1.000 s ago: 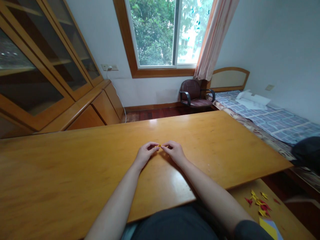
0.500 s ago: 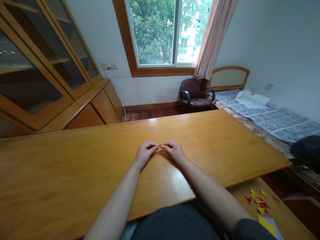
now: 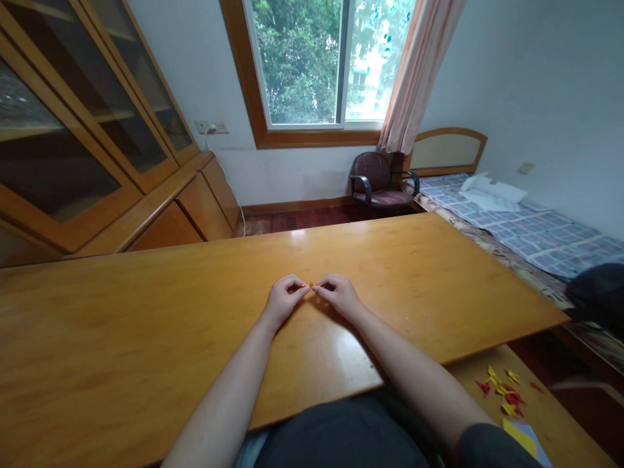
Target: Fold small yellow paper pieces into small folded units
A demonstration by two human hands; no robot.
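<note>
My left hand (image 3: 283, 300) and my right hand (image 3: 340, 294) meet fingertip to fingertip on the wooden table (image 3: 146, 312), near its middle. Both are curled into a pinch on a tiny yellow paper piece (image 3: 312, 285), which mostly hides between the fingers. Both forearms rest on the table top.
Several small red and yellow folded paper pieces (image 3: 504, 393) and a stack of coloured paper sheets (image 3: 526, 439) lie on a lower surface at the right. A bed (image 3: 526, 234) stands on the right, a chair (image 3: 377, 185) under the window, glass-fronted cabinets (image 3: 97, 143) on the left.
</note>
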